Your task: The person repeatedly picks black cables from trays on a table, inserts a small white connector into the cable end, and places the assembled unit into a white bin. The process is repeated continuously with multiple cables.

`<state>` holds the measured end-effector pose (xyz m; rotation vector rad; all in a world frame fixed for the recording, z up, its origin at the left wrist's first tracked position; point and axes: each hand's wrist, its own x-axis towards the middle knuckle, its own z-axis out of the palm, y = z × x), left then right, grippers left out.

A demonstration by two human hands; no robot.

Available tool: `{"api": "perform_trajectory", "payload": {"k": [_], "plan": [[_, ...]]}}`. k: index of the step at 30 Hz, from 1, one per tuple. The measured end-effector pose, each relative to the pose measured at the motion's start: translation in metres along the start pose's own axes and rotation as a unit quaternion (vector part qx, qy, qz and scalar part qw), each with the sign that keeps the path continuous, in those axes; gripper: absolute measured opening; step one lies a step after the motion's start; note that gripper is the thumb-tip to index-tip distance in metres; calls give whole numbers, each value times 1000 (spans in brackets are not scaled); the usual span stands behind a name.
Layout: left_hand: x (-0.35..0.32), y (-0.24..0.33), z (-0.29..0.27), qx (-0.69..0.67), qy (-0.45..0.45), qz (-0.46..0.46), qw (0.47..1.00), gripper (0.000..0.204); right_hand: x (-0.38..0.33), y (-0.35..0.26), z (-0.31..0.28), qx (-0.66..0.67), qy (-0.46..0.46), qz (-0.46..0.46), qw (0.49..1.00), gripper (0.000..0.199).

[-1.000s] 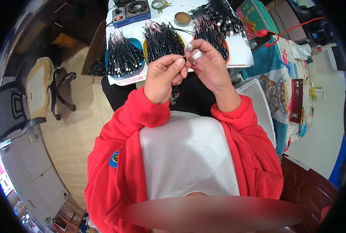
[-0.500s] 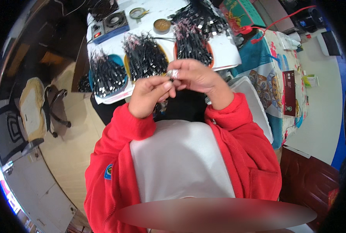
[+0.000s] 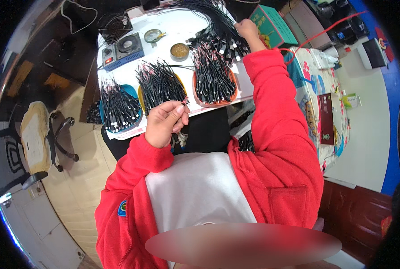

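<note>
In front of my chest, my left hand (image 3: 167,122) pinches a small black cable end with thin reddish wires (image 3: 185,101) showing past the fingertips. My right arm stretches far forward. My right hand (image 3: 248,31) is beside the far right edge of a loose pile of black cables (image 3: 220,38), its fingers curled together; whatever is at its fingertips is too small to make out. Bundles of short black cables with reddish wire ends and metal plugs fill a blue tray (image 3: 136,95), a yellow tray (image 3: 182,82) and an orange tray (image 3: 232,92).
On the white table (image 3: 161,57) stand a blue soldering device with a round top (image 3: 127,47), a small fan (image 3: 114,28), a round dish (image 3: 153,36) and a tin of brownish stuff (image 3: 179,51). A green box (image 3: 276,27) and a flower-patterned table (image 3: 304,56) are at right.
My right hand has left my left hand and moved far forward and right to the cable pile. My left hand remains pinched near the table's front edge. The view has shifted slightly.
</note>
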<state>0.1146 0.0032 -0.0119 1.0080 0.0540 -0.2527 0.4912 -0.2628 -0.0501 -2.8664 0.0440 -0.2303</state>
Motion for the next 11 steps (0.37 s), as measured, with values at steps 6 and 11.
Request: {"api": "perform_trajectory", "payload": {"k": [6,11], "plan": [[-7,4,-12,-2,10,22,1000,16,15,-3,4,-62,-66,16,996,34],[-2,1,-17,-51,6,41,998,17,-9,-3,-45,-57,-96,-80,991,35]]}}
